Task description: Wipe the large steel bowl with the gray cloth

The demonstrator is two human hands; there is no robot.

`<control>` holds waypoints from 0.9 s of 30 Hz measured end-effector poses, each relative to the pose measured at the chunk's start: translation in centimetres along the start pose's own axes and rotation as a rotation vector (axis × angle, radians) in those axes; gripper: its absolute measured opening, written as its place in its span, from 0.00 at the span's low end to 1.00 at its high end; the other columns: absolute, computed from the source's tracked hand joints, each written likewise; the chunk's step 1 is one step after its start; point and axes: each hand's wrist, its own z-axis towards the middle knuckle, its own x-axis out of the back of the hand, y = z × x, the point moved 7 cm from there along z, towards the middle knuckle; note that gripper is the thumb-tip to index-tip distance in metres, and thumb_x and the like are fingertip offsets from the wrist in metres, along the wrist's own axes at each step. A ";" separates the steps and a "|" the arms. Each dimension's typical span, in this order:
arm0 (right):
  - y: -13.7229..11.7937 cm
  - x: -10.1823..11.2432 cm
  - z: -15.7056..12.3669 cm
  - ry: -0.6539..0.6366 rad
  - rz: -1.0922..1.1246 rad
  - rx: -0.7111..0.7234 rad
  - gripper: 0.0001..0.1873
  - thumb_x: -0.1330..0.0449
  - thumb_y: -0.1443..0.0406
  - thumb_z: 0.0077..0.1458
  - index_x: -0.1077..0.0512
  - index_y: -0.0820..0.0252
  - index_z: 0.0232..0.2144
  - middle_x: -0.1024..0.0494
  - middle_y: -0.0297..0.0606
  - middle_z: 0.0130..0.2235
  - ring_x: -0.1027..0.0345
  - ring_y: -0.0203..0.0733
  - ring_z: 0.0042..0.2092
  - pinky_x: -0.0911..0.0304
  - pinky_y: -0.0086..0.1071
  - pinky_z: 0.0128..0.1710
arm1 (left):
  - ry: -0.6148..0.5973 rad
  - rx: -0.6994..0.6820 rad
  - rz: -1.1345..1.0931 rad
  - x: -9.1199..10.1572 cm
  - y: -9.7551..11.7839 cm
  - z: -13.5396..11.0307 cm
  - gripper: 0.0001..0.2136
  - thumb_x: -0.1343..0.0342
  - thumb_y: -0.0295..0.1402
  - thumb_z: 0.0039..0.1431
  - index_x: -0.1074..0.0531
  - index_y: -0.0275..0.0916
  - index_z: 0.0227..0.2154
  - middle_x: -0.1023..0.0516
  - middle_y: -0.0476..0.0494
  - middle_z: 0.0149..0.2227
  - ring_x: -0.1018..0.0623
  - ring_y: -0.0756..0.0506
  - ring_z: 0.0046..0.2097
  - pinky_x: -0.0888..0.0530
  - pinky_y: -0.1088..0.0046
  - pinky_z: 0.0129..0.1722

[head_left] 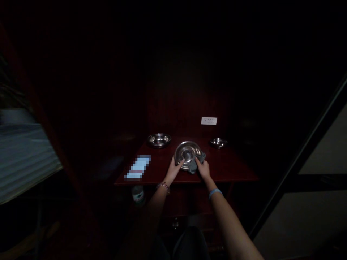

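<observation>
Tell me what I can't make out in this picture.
In the head view:
Far side of the metal dish: turned away.
Left hand: fingers mostly behind the dish.
Part of the cloth: covered by the right hand.
Bright rectangle: blurred into blocks.
Bottle label: too small and dark to read.

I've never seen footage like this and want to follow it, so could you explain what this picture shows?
There is no machine here: these are a person's bare hands, seen by a camera worn on that person's head, looking forward and down. The left hand grips a shiny metal dish by its near left edge. The right hand holds a greyish cloth against the dish's right side. On the dark red surface stand a wider metal bowl at the back left and a smaller metal bowl at the back right. A pale blue object lies at the left, pixelated, so I can't say what it is.
</observation>
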 end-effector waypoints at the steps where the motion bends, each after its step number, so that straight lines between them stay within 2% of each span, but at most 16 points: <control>1: -0.1 0.0 0.0 -0.001 0.003 -0.001 0.26 0.41 0.46 0.51 0.20 0.64 0.30 0.17 0.46 0.35 0.23 0.51 0.39 0.31 0.35 0.38 | -0.034 -0.015 0.004 -0.3 -0.1 0.0 0.33 0.36 0.40 0.49 0.39 0.40 0.58 0.31 0.36 0.59 0.31 0.41 0.61 0.38 0.63 0.62; 3: -0.2 0.0 -0.1 -0.007 0.022 0.000 0.26 0.42 0.46 0.52 0.21 0.64 0.32 0.17 0.46 0.35 0.23 0.51 0.40 0.31 0.35 0.39 | -0.081 -0.040 0.011 -0.6 -0.4 0.1 0.38 0.35 0.39 0.47 0.44 0.38 0.61 0.34 0.34 0.61 0.33 0.41 0.62 0.41 0.63 0.64; 5: -0.3 0.0 -0.2 -0.008 0.039 0.002 0.26 0.42 0.47 0.53 0.20 0.63 0.33 0.17 0.45 0.36 0.23 0.51 0.41 0.31 0.35 0.40 | -0.095 -0.034 0.025 -0.7 -0.9 0.2 0.39 0.35 0.38 0.47 0.46 0.36 0.61 0.35 0.31 0.61 0.34 0.40 0.63 0.42 0.62 0.64; 9: -0.3 0.0 -0.2 -0.009 0.034 -0.007 0.25 0.42 0.47 0.53 0.20 0.64 0.33 0.17 0.46 0.35 0.23 0.51 0.40 0.31 0.35 0.40 | -0.071 0.018 0.011 -0.4 -1.7 0.3 0.37 0.37 0.36 0.47 0.44 0.35 0.60 0.35 0.30 0.61 0.36 0.39 0.64 0.44 0.60 0.65; 14: -0.1 0.2 0.0 0.049 0.104 0.003 0.27 0.40 0.46 0.50 0.22 0.65 0.38 0.18 0.45 0.39 0.24 0.49 0.43 0.32 0.35 0.42 | -0.042 0.048 -0.059 0.0 -1.7 0.6 0.30 0.40 0.33 0.50 0.38 0.38 0.58 0.31 0.36 0.59 0.33 0.40 0.62 0.41 0.61 0.64; 20: 0.1 0.3 0.2 0.072 0.127 0.023 0.29 0.39 0.46 0.48 0.22 0.64 0.39 0.18 0.44 0.39 0.25 0.47 0.42 0.33 0.34 0.43 | -0.002 0.052 -0.070 0.4 -2.0 0.5 0.24 0.43 0.36 0.55 0.33 0.39 0.55 0.29 0.39 0.59 0.31 0.41 0.61 0.38 0.62 0.63; 23: 0.1 0.4 0.1 0.066 0.109 0.011 0.28 0.39 0.45 0.48 0.21 0.64 0.38 0.18 0.45 0.38 0.25 0.47 0.40 0.33 0.33 0.42 | -0.029 0.039 -0.073 0.2 -1.6 0.3 0.26 0.44 0.40 0.58 0.36 0.41 0.58 0.31 0.39 0.61 0.33 0.41 0.63 0.40 0.61 0.65; 27: 0.2 0.6 0.1 0.087 0.079 -0.002 0.29 0.39 0.45 0.48 0.21 0.65 0.38 0.18 0.44 0.37 0.25 0.47 0.40 0.33 0.32 0.41 | -0.080 -0.063 -0.032 -0.3 -0.5 0.2 0.33 0.42 0.42 0.57 0.47 0.43 0.64 0.41 0.39 0.66 0.39 0.41 0.66 0.42 0.62 0.66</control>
